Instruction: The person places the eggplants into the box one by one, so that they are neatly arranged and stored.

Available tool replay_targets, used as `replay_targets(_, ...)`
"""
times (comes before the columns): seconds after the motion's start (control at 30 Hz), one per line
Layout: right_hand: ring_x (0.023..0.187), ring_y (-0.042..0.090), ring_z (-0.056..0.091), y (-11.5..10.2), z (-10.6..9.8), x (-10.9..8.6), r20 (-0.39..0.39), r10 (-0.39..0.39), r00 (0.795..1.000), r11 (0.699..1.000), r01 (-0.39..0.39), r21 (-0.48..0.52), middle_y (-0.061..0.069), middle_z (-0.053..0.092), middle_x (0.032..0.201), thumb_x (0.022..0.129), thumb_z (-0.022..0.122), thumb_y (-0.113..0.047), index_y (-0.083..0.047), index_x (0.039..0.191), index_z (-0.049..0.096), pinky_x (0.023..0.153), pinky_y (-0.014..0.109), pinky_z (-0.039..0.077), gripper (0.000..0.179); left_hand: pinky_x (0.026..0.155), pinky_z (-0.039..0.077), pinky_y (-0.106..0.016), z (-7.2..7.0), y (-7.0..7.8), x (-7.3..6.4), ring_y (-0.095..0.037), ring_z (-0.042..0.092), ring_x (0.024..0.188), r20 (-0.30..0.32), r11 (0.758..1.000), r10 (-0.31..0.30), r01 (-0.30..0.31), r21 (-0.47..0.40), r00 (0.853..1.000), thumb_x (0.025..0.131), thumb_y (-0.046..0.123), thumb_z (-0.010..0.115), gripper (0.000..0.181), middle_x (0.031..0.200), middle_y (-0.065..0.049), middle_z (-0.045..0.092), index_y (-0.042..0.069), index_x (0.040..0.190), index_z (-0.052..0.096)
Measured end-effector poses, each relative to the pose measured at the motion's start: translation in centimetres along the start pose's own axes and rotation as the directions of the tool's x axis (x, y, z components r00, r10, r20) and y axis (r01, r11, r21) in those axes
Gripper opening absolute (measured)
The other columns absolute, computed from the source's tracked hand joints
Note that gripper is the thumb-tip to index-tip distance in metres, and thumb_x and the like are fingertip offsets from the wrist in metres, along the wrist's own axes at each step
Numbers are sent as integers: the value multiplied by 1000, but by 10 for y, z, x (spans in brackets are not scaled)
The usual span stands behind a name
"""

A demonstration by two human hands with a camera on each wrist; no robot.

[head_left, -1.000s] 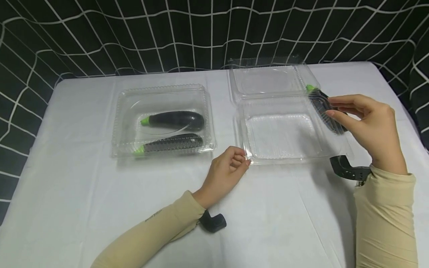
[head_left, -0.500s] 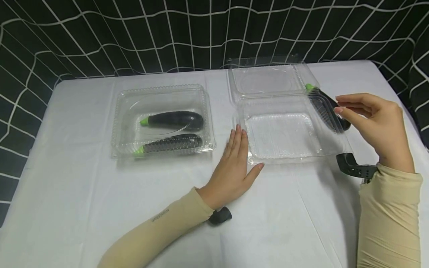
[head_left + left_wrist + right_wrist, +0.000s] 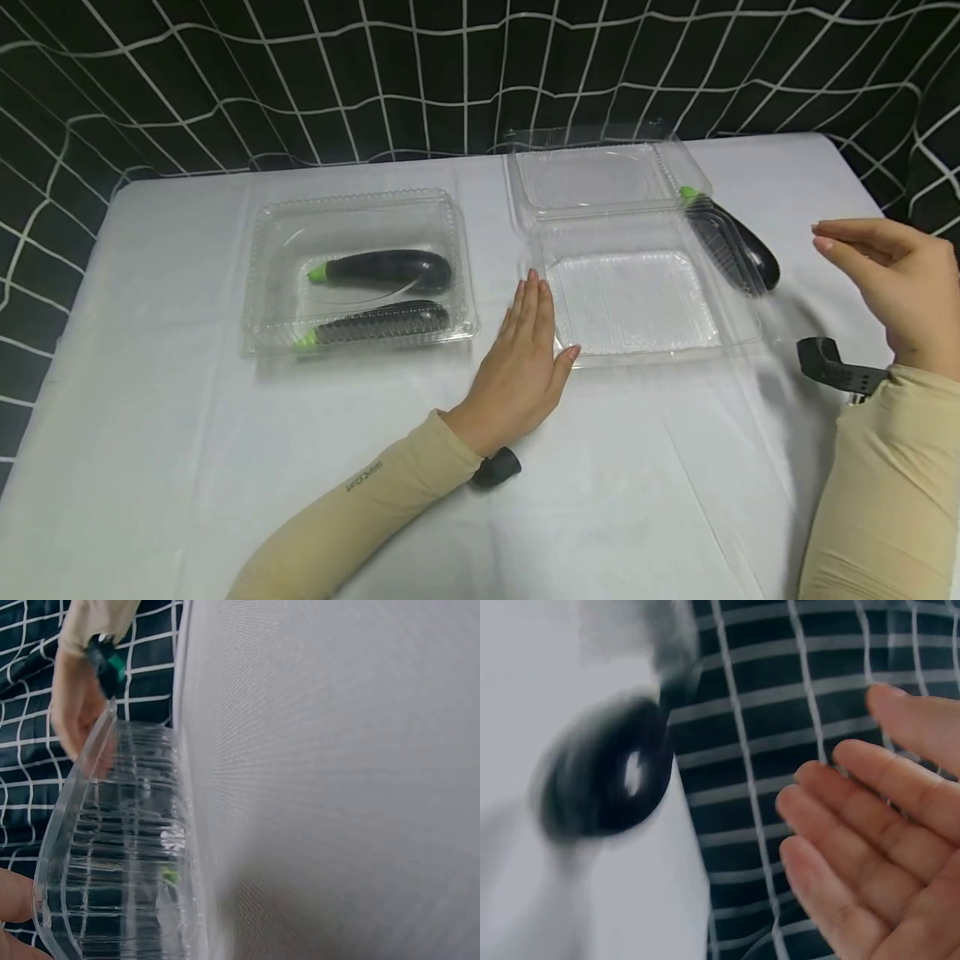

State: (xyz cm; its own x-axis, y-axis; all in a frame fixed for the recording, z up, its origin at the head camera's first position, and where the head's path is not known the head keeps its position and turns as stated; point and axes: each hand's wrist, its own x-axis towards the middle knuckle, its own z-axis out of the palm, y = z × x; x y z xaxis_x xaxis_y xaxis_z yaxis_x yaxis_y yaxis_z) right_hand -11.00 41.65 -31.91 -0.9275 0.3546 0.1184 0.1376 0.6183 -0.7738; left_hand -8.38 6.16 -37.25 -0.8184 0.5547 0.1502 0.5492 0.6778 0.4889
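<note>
Lying along the left side of the unfolded container [image 3: 630,300]: the left hand [image 3: 517,379], flat, fingers straight and side by side, thumb spread away; in the left wrist view its fingertips meet the clear rim.
Right hand [image 3: 903,279]: raised at the right edge of the head view, fingers loosely bent, thumb apart from them, a narrow gap between thumb and index tips; it grips nothing.
Loose eggplant [image 3: 757,254]: just beside the unfolded container's right wall and partly seen through it, green end toward the far edge, rounded dark end toward the right hand but apart from it; blurred in the right wrist view.
Lid [image 3: 592,179]: folded back on the far side, hinged to the container's base.
Filled container [image 3: 300,221]: clear, left of the unfolded one and apart from it; inside, an upper eggplant [image 3: 397,268] and a lower eggplant [image 3: 390,323], green ends left, the lower one seen through the ribbed wall.
Tabletop [image 3: 637,500]: covered in white cloth, creased.
Sleeves [image 3: 360,508]: beige, both arms; a black wrist mount [image 3: 840,368] shows by the right cuff.
Backdrop [image 3: 465,103]: dark, white grid lines.
</note>
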Motion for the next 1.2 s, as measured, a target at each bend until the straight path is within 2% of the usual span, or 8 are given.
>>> replay_targets(0.17,83,-6,58,29,-1,7,-55,28,998,987,-19,157,-22,62,89,90,62,-6,-11,113,69,73,4,41,24,116,1,-33,1,-2,0,-35,0,142,-12,1000,7,-7,-10,1000,103,31,35,67,153,-28,-3,-14,144,8)
replay_targets(0.27,84,-3,61,55,9,17,-39,-3,999,978,11,209,-17,65,92,87,66,-6,-6,114,68,73,4,44,27,116,2,-34,1,-2,-1,-35,0,142,-14,1000,8,-8,-22,1000,103,31,35,67,153,-28,-3,-14,144,8)
replay_targets(0.37,85,-4,61,64,21,21,-5,-34,999,975,34,218,-17,66,94,86,68,-7,-3,117,66,72,4,45,31,116,2,-34,2,-2,-2,-35,0,143,-15,999,11,-12,-34,1000,103,31,36,67,153,-28,-4,-14,144,8)
replay_targets(0.43,85,-6,60,65,28,21,12,-45,999,978,41,202,-19,65,95,86,69,-9,-5,118,65,71,3,44,33,116,2,-33,2,-2,-3,-35,0,143,-16,999,14,-14,-35,1000,103,32,36,67,153,-28,-4,-14,144,8)
replay_targets(0.6,87,-12,55,40,39,12,41,-40,998,994,36,104,-27,59,96,88,68,-15,-5,123,62,72,2,41,37,116,2,-33,0,-2,-4,-35,1,142,-19,999,18,-18,-29,1000,103,32,36,68,153,-28,-4,-14,144,8)
replay_targets(0.77,85,-13,48,36,44,11,70,-16,997,998,20,-63,-20,56,102,89,67,-27,-2,129,57,72,2,40,48,116,2,-33,-1,-3,-6,-35,1,142,-21,1000,17,-17,-20,1000,103,33,36,68,153,-28,-3,-14,144,9)
replay_targets(0.87,82,-14,47,36,45,12,84,-13,996,994,22,-111,-20,55,100,89,66,-30,-1,130,55,71,4,39,51,116,2,-32,0,-3,-6,-34,1,143,-25,1000,18,-18,-20,1000,102,33,36,68,153,-28,-2,-14,144,10)
replay_targets(1.2,79,-7,45,37,45,12,100,20,995,991,-6,-135,-34,45,80,89,65,-34,4,128,55,64,7,35,56,116,4,-32,0,-3,-7,-34,5,143,-40,1000,17,-18,-9,999,102,34,37,68,153,-27,3,-14,144,13)
